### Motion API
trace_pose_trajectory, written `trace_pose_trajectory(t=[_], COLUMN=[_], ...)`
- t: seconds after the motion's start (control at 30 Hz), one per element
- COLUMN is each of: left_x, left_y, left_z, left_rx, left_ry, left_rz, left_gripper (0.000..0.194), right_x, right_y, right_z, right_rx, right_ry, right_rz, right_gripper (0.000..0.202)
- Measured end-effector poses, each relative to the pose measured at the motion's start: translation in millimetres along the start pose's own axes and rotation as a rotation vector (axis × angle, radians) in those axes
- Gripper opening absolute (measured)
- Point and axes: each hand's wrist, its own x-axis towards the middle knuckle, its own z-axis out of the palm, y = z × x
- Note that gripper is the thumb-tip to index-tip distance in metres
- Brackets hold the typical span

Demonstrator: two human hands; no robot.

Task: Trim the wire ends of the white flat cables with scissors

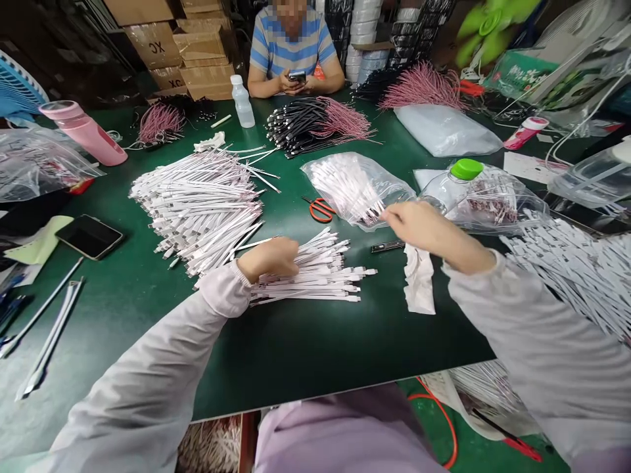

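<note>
The left hand [277, 256] curls over the 9 o'clock side of the small cable pile [328, 276] on the table [305, 358]; the right hand [419, 226] meets the clear bag [340, 180] at its 4 o'clock edge. I cannot tell what either half-hidden grip holds. The large cable pile [197, 203] lies at 10 o'clock from the small 1.

White cables [325, 272] lie bunched, seemingly roughly parallel.

Foreground light moderate, diffuse; soft sheen on green tabletop [305, 355] at left. White cables [325, 270] read bright. Background dim around cartons [152, 46]. Wide-angle stretching toward edges, sleeves [142, 361] included. Green fan [490, 23] soft; seated person's [296, 56] face pixelated.
</note>
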Motion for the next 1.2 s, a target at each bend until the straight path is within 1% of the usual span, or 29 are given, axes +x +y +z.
trace_pose_trajectory(t=[0.07,0.13,0.2,0.23,0.27,0.3,0.33,0.4,0.47,0.53,0.6,0.63,0.67,0.7,0.73,0.8,0.87,0.97,1.03,1.13,1.2], left_x=[-3,-8,-15,-20,-24,-29,-34,-46,-63,-83,-106,-116,-126,-133,-138,-142,-138,-129,-126,-126,-126], left_y=[1,6,13,18,23,28,33,38,37,30,20,15,11,8,6,6,10,19,22,23,24], left_z=[3.1,7.6,12.0,13.7,15.0,15.7,15.7,13.6,8.8,2.5,-2.8,-4.3,-4.4,-3.1,-0.1,10.2,24.1,44.2,53.9,63.1,68.6], left_rx=[0.043,0.105,0.185,0.224,0.261,0.291,0.312,0.342,0.36,0.355,0.305,0.248,0.178,0.106,0.036,-0.076,-0.177,-0.333,-0.423,-0.565,-0.685], left_ry=[0.086,0.187,0.274,0.321,0.371,0.42,0.466,0.548,0.627,0.755,0.966,1.09,1.171,1.241,1.281,1.308,1.282,1.213,1.16,1.064,0.994], left_rz=[0.02,0.003,-0.049,-0.068,-0.073,-0.066,-0.049,-0.016,-0.006,-0.027,-0.111,-0.172,-0.221,-0.259,-0.276,-0.254,-0.19,-0.104,-0.083,-0.073,-0.047], left_gripper=[0.025,0.025,0.028,0.029,0.031,0.032,0.032,0.03,0.026,0.023,0.027,0.032,0.037,0.039,0.04,0.036,0.03,0.024,0.022,0.022,0.022], right_x=[-22,-33,-31,-25,-18,-9,-1,9,11,3,-11,-19,-28,-37,-46,-62,-75,-87,-91,-94,-96], right_y=[-26,-51,-72,-80,-87,-93,-99,-107,-111,-108,-97,-90,-82,-75,-68,-56,-48,-41,-39,-39,-39], right_z=[-9,-10,-4,2,8,14,20,26,22,10,-5,-11,-16,-19,-19,-12,1,16,16,5,-1], right_rx=[-0.059,0.028,0.108,0.117,0.109,0.096,0.088,0.09,0.086,0.089,0.179,0.278,0.405,0.535,0.653,0.832,0.975,1.201,1.283,1.275,1.273], right_ry=[-0.024,-0.036,0.037,0.077,0.1,0.091,0.045,-0.071,-0.127,-0.094,-0.029,0.0,0.023,0.043,0.07,0.139,0.205,0.23,0.241,0.334,0.368], right_rz=[-0.026,-0.158,-0.372,-0.469,-0.538,-0.568,-0.559,-0.489,-0.43,-0.382,-0.295,-0.243,-0.193,-0.144,-0.092,0.015,0.103,0.149,0.153,0.157,0.168], right_gripper=[0.037,0.031,0.017,0.023,0.034,0.039,0.038,0.027,0.026,0.027,0.027,0.024,0.019,0.011,0.01,0.015,0.015,0.017,0.018,0.015,0.015])
